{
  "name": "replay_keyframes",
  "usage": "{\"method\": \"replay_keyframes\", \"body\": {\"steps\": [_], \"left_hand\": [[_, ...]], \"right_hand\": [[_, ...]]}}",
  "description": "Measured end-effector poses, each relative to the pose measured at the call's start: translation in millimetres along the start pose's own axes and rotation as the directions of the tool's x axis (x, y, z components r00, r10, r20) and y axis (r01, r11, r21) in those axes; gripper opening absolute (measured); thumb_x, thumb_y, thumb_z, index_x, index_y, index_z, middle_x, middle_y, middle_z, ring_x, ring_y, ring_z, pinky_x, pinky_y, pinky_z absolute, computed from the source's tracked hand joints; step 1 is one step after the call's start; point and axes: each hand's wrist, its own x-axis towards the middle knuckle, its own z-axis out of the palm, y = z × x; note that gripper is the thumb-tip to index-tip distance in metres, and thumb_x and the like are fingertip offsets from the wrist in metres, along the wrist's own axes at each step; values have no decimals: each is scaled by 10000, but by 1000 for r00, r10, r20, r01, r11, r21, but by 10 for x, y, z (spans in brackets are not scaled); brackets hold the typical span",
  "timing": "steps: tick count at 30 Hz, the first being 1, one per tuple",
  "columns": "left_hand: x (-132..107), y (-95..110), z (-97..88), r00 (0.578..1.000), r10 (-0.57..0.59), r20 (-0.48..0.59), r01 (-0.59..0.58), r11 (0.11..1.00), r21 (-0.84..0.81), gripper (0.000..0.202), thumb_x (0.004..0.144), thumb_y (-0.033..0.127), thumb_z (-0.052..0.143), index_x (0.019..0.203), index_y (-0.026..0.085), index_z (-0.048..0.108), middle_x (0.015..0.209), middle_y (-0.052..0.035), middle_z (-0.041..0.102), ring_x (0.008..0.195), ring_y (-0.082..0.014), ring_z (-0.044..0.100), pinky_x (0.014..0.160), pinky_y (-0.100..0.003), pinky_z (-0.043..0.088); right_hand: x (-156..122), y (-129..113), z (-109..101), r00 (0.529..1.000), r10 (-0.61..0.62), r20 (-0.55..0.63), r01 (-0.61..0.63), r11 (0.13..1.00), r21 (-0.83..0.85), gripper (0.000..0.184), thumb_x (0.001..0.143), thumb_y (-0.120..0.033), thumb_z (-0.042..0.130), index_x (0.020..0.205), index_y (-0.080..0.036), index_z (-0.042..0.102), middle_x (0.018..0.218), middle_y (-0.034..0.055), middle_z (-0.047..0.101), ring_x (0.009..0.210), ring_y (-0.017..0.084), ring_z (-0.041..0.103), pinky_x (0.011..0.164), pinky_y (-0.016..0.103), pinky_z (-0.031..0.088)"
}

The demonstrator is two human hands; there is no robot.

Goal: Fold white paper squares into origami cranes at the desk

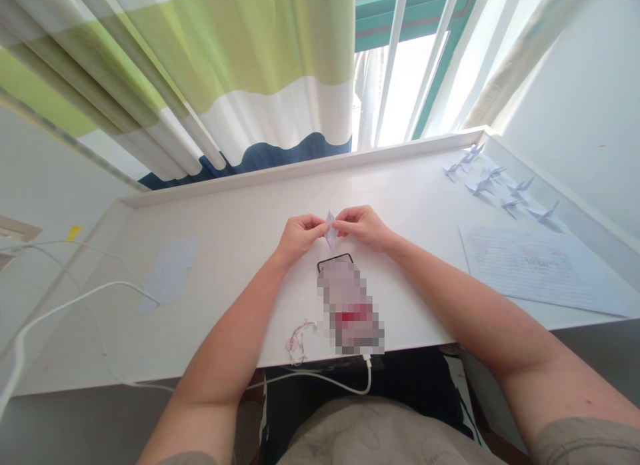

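Note:
A small folded piece of pale paper [330, 229] is held just above the white desk [240, 225], near its middle. My left hand [299, 237] pinches the paper's left side with closed fingers. My right hand [363, 226] pinches its right side the same way. Directly below the hands a phone [349, 304] lies flat on the desk, plugged into a white cable [320, 380].
Several folded paper cranes [493, 180] sit at the far right corner. A written sheet [537, 268] lies on the right, small blank paper squares [170, 268] on the left. A small pink charm [297, 342] rests by the front edge. White cords [75, 302] trail left. Curtains hang behind.

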Motion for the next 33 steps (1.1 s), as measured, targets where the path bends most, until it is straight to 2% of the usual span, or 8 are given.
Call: {"method": "replay_keyframes", "body": {"steps": [7, 11, 15, 24, 27, 33], "left_hand": [[0, -11, 34, 998, -26, 59, 25, 1000, 13, 415, 728, 572, 879, 788, 173, 783, 724, -41, 742, 672, -156, 629, 702, -302, 503], [3, -48, 56, 997, -20, 68, 19, 1000, 9, 437, 734, 591, 872, 805, 168, 790, 765, -61, 768, 678, -153, 627, 674, -288, 476], [5, -51, 42, 996, -41, 73, 40, 999, 17, 381, 709, 533, 895, 794, 175, 798, 752, -54, 765, 661, -150, 610, 653, -286, 459], [-11, 3, 26, 992, -81, 93, 80, 997, 11, 275, 702, 443, 881, 753, 181, 814, 745, -48, 762, 687, -155, 615, 676, -291, 463], [-14, 8, 23, 990, -91, 107, 89, 996, 19, 303, 694, 465, 894, 758, 178, 822, 754, -54, 768, 688, -157, 616, 671, -290, 459], [-22, 2, 43, 987, -113, 115, 112, 994, 18, 365, 670, 509, 922, 775, 173, 824, 784, -72, 788, 706, -173, 641, 670, -293, 464]], "right_hand": [[15, -22, 45, 995, 2, -96, 5, 997, 71, 305, 754, -473, 807, 735, -175, 744, 657, 21, 711, 600, 138, 617, 614, 279, 516], [23, -11, 38, 997, 7, -74, -2, 998, 69, 330, 742, -496, 818, 750, -170, 765, 662, 28, 725, 624, 147, 639, 626, 278, 520], [22, 1, 6, 999, 4, -44, 0, 997, 80, 363, 754, -531, 823, 763, -171, 779, 657, 24, 722, 641, 149, 646, 660, 284, 527], [16, -23, -18, 998, -50, 31, 49, 997, 55, 525, 779, -698, 787, 802, -173, 781, 747, 48, 755, 677, 161, 672, 678, 304, 532], [9, -24, -12, 998, -54, 13, 53, 998, 38, 496, 773, -666, 801, 782, -170, 775, 716, 48, 745, 666, 165, 669, 666, 306, 532], [-2, -26, 20, 996, -75, -55, 75, 997, 9, 335, 801, -505, 772, 727, -180, 748, 682, 37, 729, 636, 159, 655, 631, 296, 529]]}}
